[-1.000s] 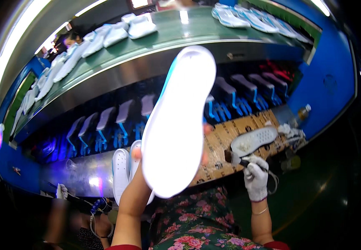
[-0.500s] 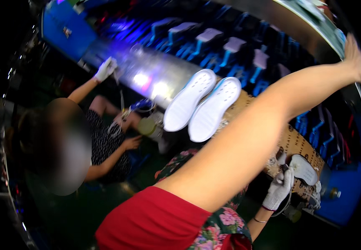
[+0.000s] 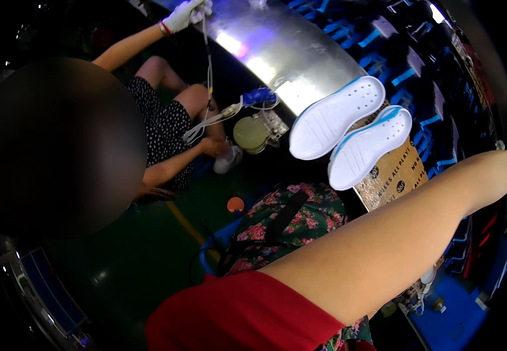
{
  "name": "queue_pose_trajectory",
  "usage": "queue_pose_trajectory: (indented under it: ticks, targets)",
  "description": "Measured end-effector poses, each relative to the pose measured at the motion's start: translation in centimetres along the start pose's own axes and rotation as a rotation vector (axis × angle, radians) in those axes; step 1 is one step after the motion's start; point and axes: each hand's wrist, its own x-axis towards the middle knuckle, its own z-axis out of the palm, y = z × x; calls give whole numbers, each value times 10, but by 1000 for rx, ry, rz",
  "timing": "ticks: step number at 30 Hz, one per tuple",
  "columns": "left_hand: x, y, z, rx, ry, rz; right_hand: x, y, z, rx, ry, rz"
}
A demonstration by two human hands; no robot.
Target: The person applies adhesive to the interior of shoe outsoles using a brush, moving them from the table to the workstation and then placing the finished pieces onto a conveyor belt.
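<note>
My left arm (image 3: 370, 251), with a red sleeve (image 3: 236, 316), stretches across to the right; its hand lies past the picture's right rim. My right hand does not show. Two white shoe soles with blue edging lie side by side above my forearm: the left sole (image 3: 332, 123) and the right sole (image 3: 370, 146). They rest over printed brown cardboard (image 3: 390, 175) at the end of a shiny metal surface (image 3: 300, 58). Both have small holes toward their far ends.
At left sits a co-worker, whose white-gloved hand (image 3: 186, 16) is raised by a thin cord. A yellowish round container (image 3: 250, 133) and a blue-handled tool (image 3: 259, 96) are near them. Blue racks (image 3: 408, 73) line the far side. Flowered fabric (image 3: 300, 216) covers my lap.
The view has swung, so the soles and co-worker sit differently in it. My left hand has passed out at the right rim. My gloved right hand, seen earlier near a grey sole, is gone.
</note>
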Motion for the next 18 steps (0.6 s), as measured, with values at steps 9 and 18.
queue_pose_trajectory:
  ticks: [9, 18]
  targets:
    - [6, 29, -25, 225, 376, 438, 68, -16, -54, 156, -293, 35]
    - [-26, 44, -65, 237, 524, 305, 38, -43, -20, 169, 38, -298]
